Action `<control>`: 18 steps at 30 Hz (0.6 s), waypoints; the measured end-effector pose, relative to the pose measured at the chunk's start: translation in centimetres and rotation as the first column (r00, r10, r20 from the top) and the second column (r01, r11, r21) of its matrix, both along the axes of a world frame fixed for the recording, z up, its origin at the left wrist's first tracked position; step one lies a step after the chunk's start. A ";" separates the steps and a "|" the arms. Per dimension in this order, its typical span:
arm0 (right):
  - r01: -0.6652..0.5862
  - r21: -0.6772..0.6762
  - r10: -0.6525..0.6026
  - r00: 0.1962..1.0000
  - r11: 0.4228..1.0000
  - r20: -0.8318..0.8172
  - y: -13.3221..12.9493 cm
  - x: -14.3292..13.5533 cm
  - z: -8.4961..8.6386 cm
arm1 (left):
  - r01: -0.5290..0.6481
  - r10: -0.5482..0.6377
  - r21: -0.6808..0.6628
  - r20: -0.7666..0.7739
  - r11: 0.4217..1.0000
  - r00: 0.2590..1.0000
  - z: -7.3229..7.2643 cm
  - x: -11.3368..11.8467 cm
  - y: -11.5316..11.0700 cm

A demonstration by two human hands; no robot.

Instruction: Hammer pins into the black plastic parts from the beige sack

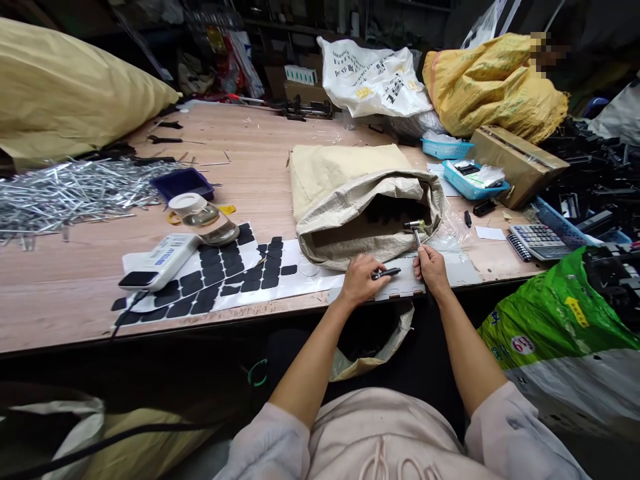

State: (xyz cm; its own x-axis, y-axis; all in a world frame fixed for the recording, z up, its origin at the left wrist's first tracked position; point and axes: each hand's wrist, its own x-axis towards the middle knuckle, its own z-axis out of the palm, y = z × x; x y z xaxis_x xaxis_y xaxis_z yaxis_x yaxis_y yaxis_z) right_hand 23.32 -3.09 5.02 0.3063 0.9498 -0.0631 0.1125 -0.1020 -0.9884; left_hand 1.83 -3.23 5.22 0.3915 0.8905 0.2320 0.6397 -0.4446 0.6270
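The left hand (360,280) has its fingers closed around a small black part (389,273), which sticks out to the right; the part's long axis runs nearly crosswise, its right end tipped slightly toward the far side of the table; it is held above the pale sheet (457,267) at the table's near edge; the right hand (431,269) is wrapped around the handle of a hammer (418,237), whose long axis runs away from the person and leans a little left; its head lies crosswise at the far end, in front of the dark mouth of a beige sack (345,163), silver to the left and yellowish to the right; the wooden table (250,143) carries a heap of metal rods (85,197) on the left, with a dark blue tray (183,183) beside it, and a white sheet with black pads (220,270) nearer the person; to the right are blue baskets (475,179), a cardboard box (517,163) and a calculator (537,241); farther back, a white sack (373,77) and a yellow sack (493,87) stand out in the dim room.
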 end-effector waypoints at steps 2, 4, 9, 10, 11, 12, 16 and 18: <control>0.004 0.000 -0.004 1.000 1.000 -0.007 0.0 0.0 0.0 | 0.100 -0.100 0.043 0.002 0.994 0.995 0.3 -1.0 -2.6; 0.004 0.005 -0.003 1.000 1.000 -0.010 0.1 0.1 -0.1 | 0.189 -0.189 0.046 -0.007 0.981 0.982 0.1 -2.3 -5.6; -0.007 0.011 0.007 1.000 1.000 -0.022 0.0 0.1 -0.2 | 0.225 -0.225 0.014 -0.024 0.974 0.974 -1.2 -4.4 -10.3; -0.009 0.010 0.009 1.000 1.000 -0.024 -0.1 0.1 -0.2 | 0.207 -0.207 0.017 -0.001 0.978 0.978 -1.1 -4.2 -10.2; -0.012 0.009 0.012 1.000 1.000 -0.025 -0.1 0.0 -0.2 | 0.176 -0.177 0.026 0.030 0.984 0.984 -0.7 -3.7 -9.7; -0.012 0.008 0.013 1.000 1.000 -0.023 -0.1 0.0 -0.2 | 0.130 -0.133 0.043 0.066 0.991 0.989 -0.2 -3.1 -8.7; 0.000 -0.001 0.000 1.000 1.000 -0.014 0.0 -0.1 -0.3 | -0.177 0.161 0.083 0.173 0.981 0.972 2.4 0.5 -0.2; 0.008 -0.006 -0.008 1.000 1.000 -0.017 0.0 -0.1 -0.4 | -0.325 0.320 0.005 0.159 0.946 0.934 3.0 2.1 5.7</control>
State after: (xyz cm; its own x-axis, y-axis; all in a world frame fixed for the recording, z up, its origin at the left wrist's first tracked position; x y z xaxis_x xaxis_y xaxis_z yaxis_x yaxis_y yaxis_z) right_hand 23.26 -3.04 4.61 0.3129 0.9469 -0.0742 0.0953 -0.1090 -0.9895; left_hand 3.97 2.45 8.23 0.0419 0.9544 0.2955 0.6490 -0.2509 0.7183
